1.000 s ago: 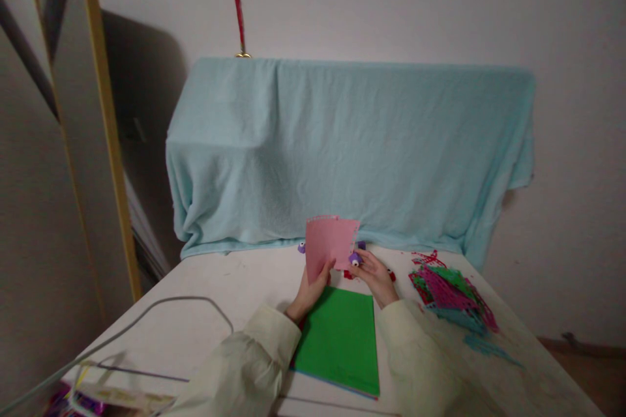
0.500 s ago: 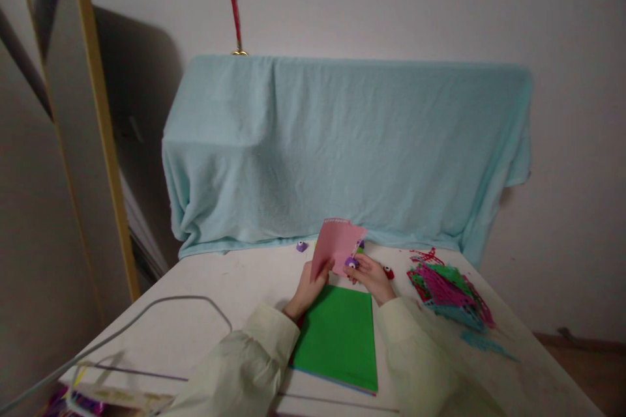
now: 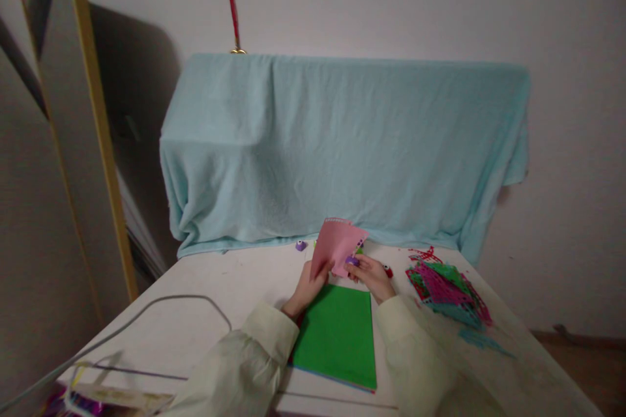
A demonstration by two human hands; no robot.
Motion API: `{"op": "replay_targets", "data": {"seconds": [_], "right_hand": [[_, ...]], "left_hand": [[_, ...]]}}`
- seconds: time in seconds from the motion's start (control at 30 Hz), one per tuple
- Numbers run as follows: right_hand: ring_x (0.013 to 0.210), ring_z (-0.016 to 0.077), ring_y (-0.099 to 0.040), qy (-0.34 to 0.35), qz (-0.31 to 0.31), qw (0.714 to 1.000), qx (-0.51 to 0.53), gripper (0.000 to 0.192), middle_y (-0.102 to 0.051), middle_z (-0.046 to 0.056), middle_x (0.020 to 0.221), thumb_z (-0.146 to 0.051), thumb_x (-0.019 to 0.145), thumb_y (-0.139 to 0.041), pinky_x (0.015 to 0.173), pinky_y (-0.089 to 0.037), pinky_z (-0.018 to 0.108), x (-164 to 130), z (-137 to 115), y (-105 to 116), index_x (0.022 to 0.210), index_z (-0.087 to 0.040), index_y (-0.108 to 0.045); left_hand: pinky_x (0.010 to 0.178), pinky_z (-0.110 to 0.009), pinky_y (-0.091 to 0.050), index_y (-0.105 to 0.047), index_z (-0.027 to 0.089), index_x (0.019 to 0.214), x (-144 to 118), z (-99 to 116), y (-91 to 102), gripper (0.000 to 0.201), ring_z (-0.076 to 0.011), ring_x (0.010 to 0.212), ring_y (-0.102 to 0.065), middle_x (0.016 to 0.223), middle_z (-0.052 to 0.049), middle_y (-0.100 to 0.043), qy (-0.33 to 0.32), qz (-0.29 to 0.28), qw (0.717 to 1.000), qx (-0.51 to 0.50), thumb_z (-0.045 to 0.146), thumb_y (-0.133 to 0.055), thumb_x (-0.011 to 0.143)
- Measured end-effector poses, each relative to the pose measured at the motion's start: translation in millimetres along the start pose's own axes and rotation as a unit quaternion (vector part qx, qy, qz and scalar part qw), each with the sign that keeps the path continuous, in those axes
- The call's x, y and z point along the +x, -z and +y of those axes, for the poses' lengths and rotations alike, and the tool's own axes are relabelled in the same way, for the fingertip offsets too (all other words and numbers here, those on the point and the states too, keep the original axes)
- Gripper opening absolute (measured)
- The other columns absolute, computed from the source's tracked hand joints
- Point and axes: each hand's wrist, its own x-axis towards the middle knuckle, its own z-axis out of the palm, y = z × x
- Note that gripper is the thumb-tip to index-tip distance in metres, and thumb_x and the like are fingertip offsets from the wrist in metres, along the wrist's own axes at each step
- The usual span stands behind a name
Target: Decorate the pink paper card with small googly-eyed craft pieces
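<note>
My left hand (image 3: 309,288) is closed on the lower left edge of a pink sheet of paper (image 3: 335,244), held up off the table. Small cut-outs run along the sheet's top and right edges. In the fingers of my right hand (image 3: 374,275) is a small purple craft punch (image 3: 351,261), set at the paper's right edge. Whether the paper is inside its slot is too small to tell. Below both hands lies a stack of coloured paper (image 3: 337,335) with a green sheet on top.
Another purple punch (image 3: 300,245) stands behind my left hand, and a red punch (image 3: 388,270) is partly hidden by my right. A pile of cut-out paper sheets (image 3: 450,293) lies at right. A grey cable (image 3: 171,298) crosses the left side. Blue cloth (image 3: 342,150) hangs behind the table.
The purple punch has turned slightly in my right fingers, its white top showing less now. Both hands keep nearly the same place, and the whole view has shifted a little.
</note>
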Motion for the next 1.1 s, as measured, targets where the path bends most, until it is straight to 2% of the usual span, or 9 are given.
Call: {"op": "replay_targets", "data": {"seconds": [0.23, 0.5, 0.63, 0.77, 1.1], "right_hand": [[0.046, 0.0093, -0.050, -0.013, 0.017, 1.000, 0.000, 0.045, -0.059, -0.002, 0.060, -0.048, 0.054, -0.080, 0.045, -0.035, 0.023, -1.4, -0.5, -1.8, 0.077, -0.018, -0.057], [0.045, 0.0093, -0.048, -0.013, 0.019, 1.000, -0.020, 0.043, -0.059, -0.003, 0.059, -0.049, 0.058, -0.077, 0.041, -0.030, 0.021, -2.3, -1.4, -2.5, 0.081, -0.018, -0.058], [0.049, 0.0107, -0.049, 0.004, 0.052, 0.998, -0.040, 0.042, -0.062, 0.001, 0.064, -0.050, 0.059, -0.076, 0.043, -0.032, 0.022, -3.3, -1.5, -3.2, 0.079, -0.017, -0.062], [0.048, 0.0098, -0.047, 0.006, 0.071, 0.996, -0.045, 0.041, -0.061, 0.000, 0.061, -0.049, 0.060, -0.076, 0.043, -0.029, 0.022, -1.9, 3.6, -1.4, 0.081, -0.015, -0.064], [0.047, 0.0096, -0.050, -0.011, 0.025, 1.000, -0.011, 0.040, -0.062, -0.002, 0.062, -0.043, 0.058, -0.078, 0.044, -0.034, 0.022, -1.7, 6.7, -6.8, 0.081, -0.017, -0.059]], "left_hand": [[0.051, -0.022, -0.032, -0.057, 0.013, 0.062, -0.9, 1.8, -0.4, 0.048, -0.0115, 0.049, -0.046, 0.050, 0.001, -0.050, 0.003, 0.001, 1.000, 0.001, 0.053, -0.044, 0.085], [0.052, -0.023, -0.033, -0.061, 0.012, 0.065, -1.7, 4.3, -0.4, 0.050, -0.0119, 0.051, -0.047, 0.052, 0.000, -0.052, 0.010, -0.003, 1.000, 0.003, 0.055, -0.044, 0.085], [0.051, -0.023, -0.033, -0.060, 0.012, 0.063, -2.8, 4.7, -2.6, 0.051, -0.0121, 0.049, -0.046, 0.050, 0.000, -0.051, 0.021, -0.002, 1.000, 0.000, 0.056, -0.044, 0.084], [0.051, -0.023, -0.033, -0.057, 0.013, 0.059, -3.1, 5.6, -4.3, 0.051, -0.0116, 0.048, -0.045, 0.049, 0.000, -0.050, 0.026, -0.013, 1.000, -0.007, 0.056, -0.044, 0.084], [0.053, -0.023, -0.034, -0.057, 0.014, 0.062, -0.8, 7.3, -1.6, 0.048, -0.0120, 0.050, -0.046, 0.050, 0.001, -0.051, 0.021, 0.028, 0.999, -0.010, 0.055, -0.044, 0.083]]}}
